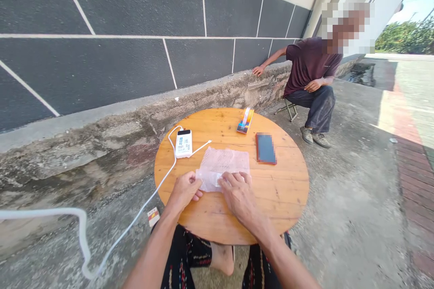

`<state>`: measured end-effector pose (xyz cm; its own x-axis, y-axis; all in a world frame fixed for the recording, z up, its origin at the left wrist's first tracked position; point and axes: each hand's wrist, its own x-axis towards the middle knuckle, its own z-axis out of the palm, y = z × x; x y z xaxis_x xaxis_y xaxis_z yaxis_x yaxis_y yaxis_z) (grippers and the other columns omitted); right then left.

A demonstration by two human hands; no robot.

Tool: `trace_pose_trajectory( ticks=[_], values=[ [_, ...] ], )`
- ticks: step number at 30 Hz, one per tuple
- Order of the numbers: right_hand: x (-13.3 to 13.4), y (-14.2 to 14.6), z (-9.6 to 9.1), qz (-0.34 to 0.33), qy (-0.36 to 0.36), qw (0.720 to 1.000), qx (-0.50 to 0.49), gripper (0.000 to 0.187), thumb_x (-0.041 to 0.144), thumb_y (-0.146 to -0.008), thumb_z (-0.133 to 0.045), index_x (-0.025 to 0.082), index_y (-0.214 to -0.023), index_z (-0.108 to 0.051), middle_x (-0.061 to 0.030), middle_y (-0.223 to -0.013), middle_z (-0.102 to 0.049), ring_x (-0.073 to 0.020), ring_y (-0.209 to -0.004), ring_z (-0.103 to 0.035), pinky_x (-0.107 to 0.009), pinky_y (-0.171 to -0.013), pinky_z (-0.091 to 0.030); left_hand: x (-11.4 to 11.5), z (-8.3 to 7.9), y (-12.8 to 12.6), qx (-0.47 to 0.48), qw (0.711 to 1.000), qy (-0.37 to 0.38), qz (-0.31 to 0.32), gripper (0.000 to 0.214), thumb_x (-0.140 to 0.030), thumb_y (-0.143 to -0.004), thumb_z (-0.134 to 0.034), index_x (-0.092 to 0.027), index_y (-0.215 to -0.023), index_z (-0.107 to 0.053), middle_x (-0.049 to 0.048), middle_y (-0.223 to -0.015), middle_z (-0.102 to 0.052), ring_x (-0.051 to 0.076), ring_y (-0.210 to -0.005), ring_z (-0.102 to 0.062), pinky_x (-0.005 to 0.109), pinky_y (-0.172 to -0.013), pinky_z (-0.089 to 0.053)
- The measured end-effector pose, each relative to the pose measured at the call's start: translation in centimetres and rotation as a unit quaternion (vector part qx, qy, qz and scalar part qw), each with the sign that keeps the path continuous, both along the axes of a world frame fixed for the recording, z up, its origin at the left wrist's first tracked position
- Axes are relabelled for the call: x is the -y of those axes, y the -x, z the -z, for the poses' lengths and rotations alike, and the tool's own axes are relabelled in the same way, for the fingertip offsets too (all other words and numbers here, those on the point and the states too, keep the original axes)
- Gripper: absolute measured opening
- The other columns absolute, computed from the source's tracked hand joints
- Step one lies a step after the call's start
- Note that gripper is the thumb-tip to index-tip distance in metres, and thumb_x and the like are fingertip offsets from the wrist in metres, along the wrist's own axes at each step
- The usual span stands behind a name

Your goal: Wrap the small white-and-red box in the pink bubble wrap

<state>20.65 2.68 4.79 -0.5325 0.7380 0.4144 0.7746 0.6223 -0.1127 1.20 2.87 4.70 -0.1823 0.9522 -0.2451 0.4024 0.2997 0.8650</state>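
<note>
A sheet of pinkish, see-through bubble wrap [225,159] lies on the round wooden table [278,207], its near edge folded over into a flap. My left hand [186,191] pinches the left end of that flap between thumb and fingers. From the right, my right hand [239,194] presses down on the fold, its fingers curled and close together over the wrap. Between the two hands a small whitish rectangle [216,180] shows at the flap; I cannot tell what it is. The right fingertips partly cover it.
Also on the table are a white power bank [184,143] with a white cable [149,198], a tape dispenser [244,122] and a dark phone [266,148] with a red edge. A small box [153,216] is low at left. Another person [310,63] sits by the wall.
</note>
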Motion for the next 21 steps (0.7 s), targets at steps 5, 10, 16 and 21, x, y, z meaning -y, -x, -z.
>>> trace_pose_trajectory(
  ticks=[5,10,16,21],
  values=[
    [0.1,0.0,0.0,0.001,0.005,1.0,-0.001,0.019,0.013,-0.089,-0.051,0.023,-0.104,-0.058,-0.0058,-0.109,-0.061,-0.0232,-0.095,-0.051,-0.043,-0.091,-0.031,-0.1,0.1,-1.0,0.012,1.0,-0.009,-0.01,0.054,-0.045,-0.077,-0.057,-0.017,-0.12,-0.043,-0.0027,-0.063,-0.06,0.013,-0.048,-0.06,0.02,-0.04,-0.047],
    [0.0,-0.2,-0.1,0.002,0.015,1.0,0.009,0.017,0.014,-0.089,-0.052,0.022,-0.103,-0.058,-0.0052,-0.109,-0.061,-0.0222,-0.094,-0.05,-0.041,-0.09,-0.03,-0.8,0.5,-1.7,-0.009,1.0,-0.002,0.015,0.035,-0.044,-0.075,-0.056,-0.014,-0.092,-0.059,-0.0013,-0.058,-0.058,0.011,-0.044,-0.055,0.02,-0.037,-0.041],
    [-0.1,-0.2,-0.3,-0.002,0.021,1.0,0.01,0.015,0.015,-0.091,-0.05,0.022,-0.102,-0.058,-0.0048,-0.108,-0.06,-0.0215,-0.094,-0.049,-0.04,-0.09,-0.028,-1.5,1.2,-2.3,-0.08,0.997,-0.019,0.015,0.022,-0.036,-0.075,-0.05,-0.017,-0.065,-0.056,-0.0045,-0.043,-0.045,0.011,-0.04,-0.046,0.021,-0.041,-0.032],
    [0.0,-0.1,-0.5,0.001,0.026,1.0,0.01,0.016,0.016,-0.09,-0.052,0.022,-0.103,-0.058,-0.0053,-0.107,-0.06,-0.0217,-0.094,-0.048,-0.04,-0.09,-0.028,-1.4,0.7,-3.3,-0.171,0.982,-0.079,-0.02,0.013,-0.027,-0.071,-0.052,-0.019,-0.061,-0.054,0.0006,-0.059,-0.056,0.016,-0.063,-0.052,0.025,-0.056,-0.03]
  ],
)
